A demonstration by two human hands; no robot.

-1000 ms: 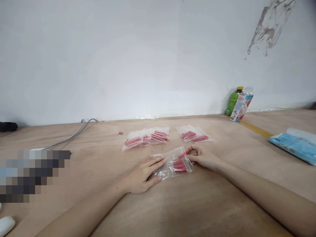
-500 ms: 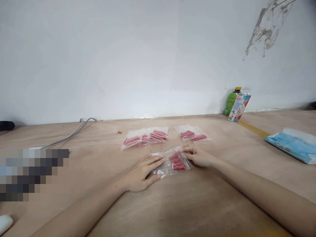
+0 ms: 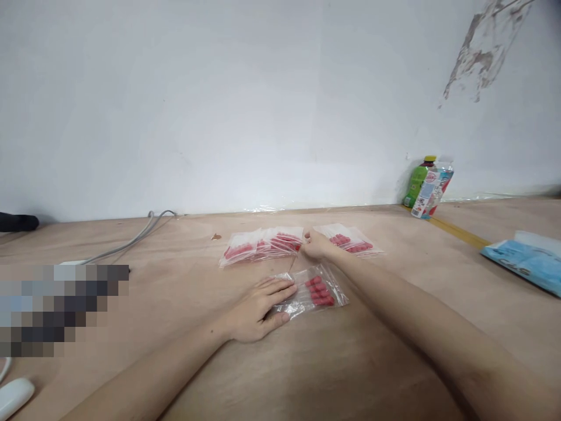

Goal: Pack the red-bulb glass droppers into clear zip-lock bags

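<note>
My left hand (image 3: pixel 258 307) lies flat, fingers stretched out, over the left end of a clear zip bag (image 3: pixel 302 295). Several short red cylinder-shaped pieces (image 3: pixel 321 292) sit side by side in the right part of that bag. Beyond it, my right hand (image 3: pixel 319 245) is at the right edge of a row of overlapping zip bags (image 3: pixel 263 242) with red pieces inside. Its fingers are curled together, and what they grip, if anything, is hidden. A small red spot shows by the fingertips. Further zip bags (image 3: pixel 348 240) of red pieces lie right behind this hand.
A green bottle with a yellow cap (image 3: pixel 416 186) and a printed carton (image 3: pixel 432 193) stand against the wall. A blue soft pack (image 3: pixel 526 260) lies at the right. Grey cable (image 3: pixel 131 240) and a white rounded object (image 3: pixel 16 397) are on the left.
My right hand has let go of the right end of the near bag and moved away to the far row. The red pieces now lie more evenly. My left hand stays on the bag.
</note>
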